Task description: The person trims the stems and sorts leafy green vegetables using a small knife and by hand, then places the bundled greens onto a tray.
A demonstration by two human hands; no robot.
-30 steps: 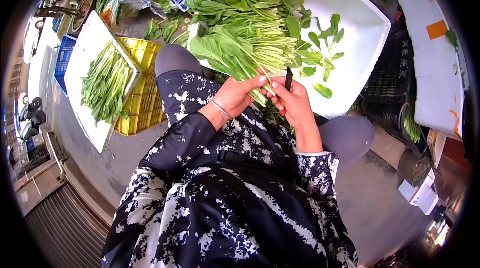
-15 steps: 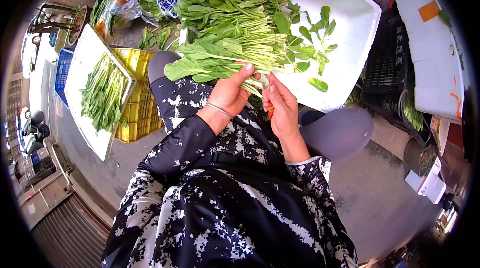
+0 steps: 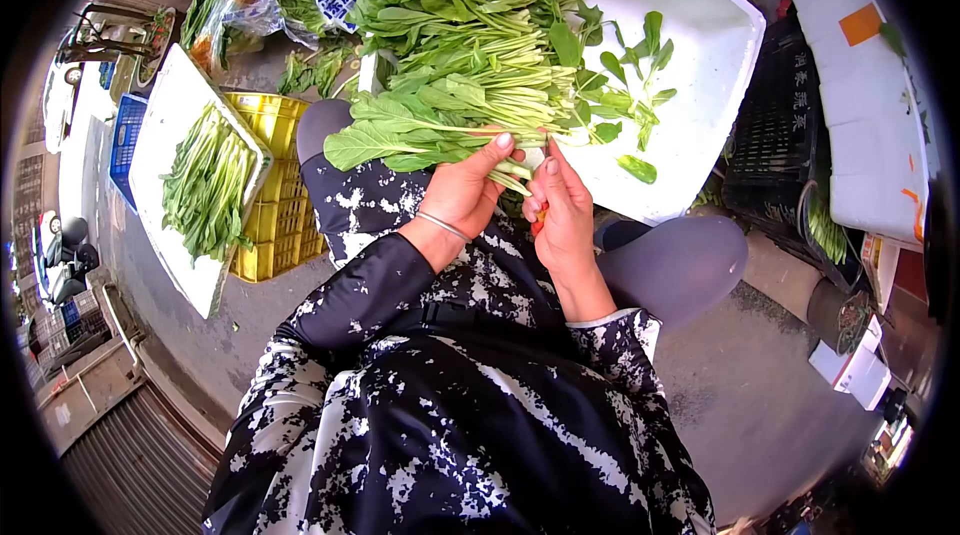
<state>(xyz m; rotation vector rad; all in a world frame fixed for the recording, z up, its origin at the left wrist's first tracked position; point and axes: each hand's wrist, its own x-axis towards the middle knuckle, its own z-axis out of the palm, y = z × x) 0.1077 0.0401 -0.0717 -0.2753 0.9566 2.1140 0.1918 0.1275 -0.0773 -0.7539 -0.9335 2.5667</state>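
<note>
Both forearms reach forward and inward over the lap, bringing the hands close together at the near edge of a white foam box (image 3: 705, 85). The left hand (image 3: 465, 190), a bangle (image 3: 441, 224) at its wrist, grips a small bunch of leafy greens (image 3: 385, 142), thumb laid along the top, leaves pointing left and cut ends right. The right hand (image 3: 563, 215), fingers curled and thumb up, clasps a red-orange handle (image 3: 540, 220) beside those ends. More greens (image 3: 470, 50) lie heaped just beyond.
</note>
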